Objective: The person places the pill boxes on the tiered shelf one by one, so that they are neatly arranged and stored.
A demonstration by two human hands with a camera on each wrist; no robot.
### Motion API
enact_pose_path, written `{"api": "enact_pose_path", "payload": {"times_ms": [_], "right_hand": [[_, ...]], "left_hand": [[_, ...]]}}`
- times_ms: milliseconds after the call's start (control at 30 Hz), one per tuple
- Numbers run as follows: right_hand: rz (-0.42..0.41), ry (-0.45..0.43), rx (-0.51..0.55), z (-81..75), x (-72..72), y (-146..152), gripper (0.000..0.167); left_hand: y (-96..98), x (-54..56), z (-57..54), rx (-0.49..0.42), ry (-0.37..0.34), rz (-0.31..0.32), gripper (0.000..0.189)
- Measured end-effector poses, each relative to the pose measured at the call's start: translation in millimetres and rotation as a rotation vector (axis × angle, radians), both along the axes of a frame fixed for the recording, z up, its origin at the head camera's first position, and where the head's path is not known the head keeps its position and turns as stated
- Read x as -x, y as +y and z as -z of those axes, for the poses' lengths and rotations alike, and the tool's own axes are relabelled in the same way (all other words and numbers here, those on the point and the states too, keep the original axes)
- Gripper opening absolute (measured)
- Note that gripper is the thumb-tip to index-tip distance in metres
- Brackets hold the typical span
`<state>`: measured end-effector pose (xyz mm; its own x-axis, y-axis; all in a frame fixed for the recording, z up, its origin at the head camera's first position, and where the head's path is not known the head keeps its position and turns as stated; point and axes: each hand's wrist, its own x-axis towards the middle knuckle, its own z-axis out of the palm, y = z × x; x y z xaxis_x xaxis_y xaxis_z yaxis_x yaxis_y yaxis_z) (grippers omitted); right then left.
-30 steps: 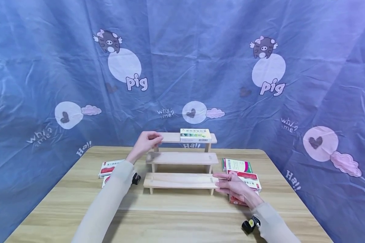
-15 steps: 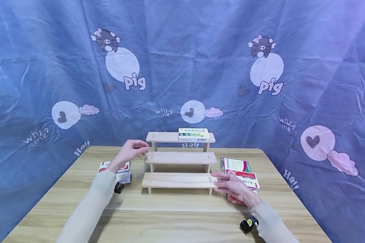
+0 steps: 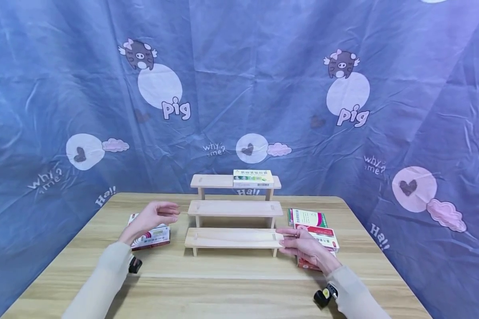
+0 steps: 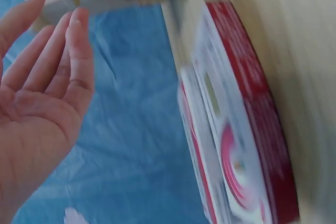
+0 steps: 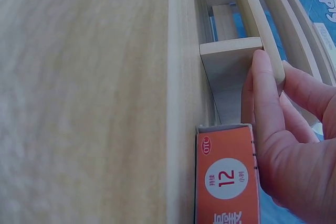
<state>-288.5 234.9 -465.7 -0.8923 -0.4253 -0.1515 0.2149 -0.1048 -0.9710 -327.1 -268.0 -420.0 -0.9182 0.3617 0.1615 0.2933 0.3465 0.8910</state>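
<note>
A three-tier wooden display stand (image 3: 233, 239) stands mid-table, with a green-and-white medicine box (image 3: 253, 178) lying on the right of its top tier. My right hand (image 3: 305, 249) pinches the right end of the lowest tier; the right wrist view shows the thumb on one face of the board and fingers on the other. Nothing is in my left hand (image 3: 153, 219), whose fingers are gently bent, above the left medicine boxes. Two of those show in the left wrist view, a red-edged white box (image 4: 236, 114) and a thinner box (image 4: 197, 145), apart from my fingers.
Right of the stand lie a green-and-white box (image 3: 308, 218), a red-and-white box (image 3: 323, 237) and an orange box (image 5: 227, 182), partly behind my right hand. A blue printed cloth (image 3: 223, 88) hangs behind and beside the wooden table (image 3: 207, 292).
My left hand has left the top tier's left end and come left and nearer, over the left boxes. My right hand stays on the lowest tier. The view has shifted slightly.
</note>
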Motion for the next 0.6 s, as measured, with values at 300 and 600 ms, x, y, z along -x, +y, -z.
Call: {"api": "enact_pose_path", "payload": {"times_ms": [300, 600], "right_hand": [[0.002, 0.013, -0.002, 3.1, 1.8, 1, 0.049], [-0.005, 0.012, -0.01, 1.0, 2.2, 0, 0.053]], "left_hand": [[-35.5, -5.1, 13.1, 0.084, 0.018, 0.057, 0.057], [-57.3, -9.9, 22.6, 0.116, 0.022, 0.056, 0.049]]}}
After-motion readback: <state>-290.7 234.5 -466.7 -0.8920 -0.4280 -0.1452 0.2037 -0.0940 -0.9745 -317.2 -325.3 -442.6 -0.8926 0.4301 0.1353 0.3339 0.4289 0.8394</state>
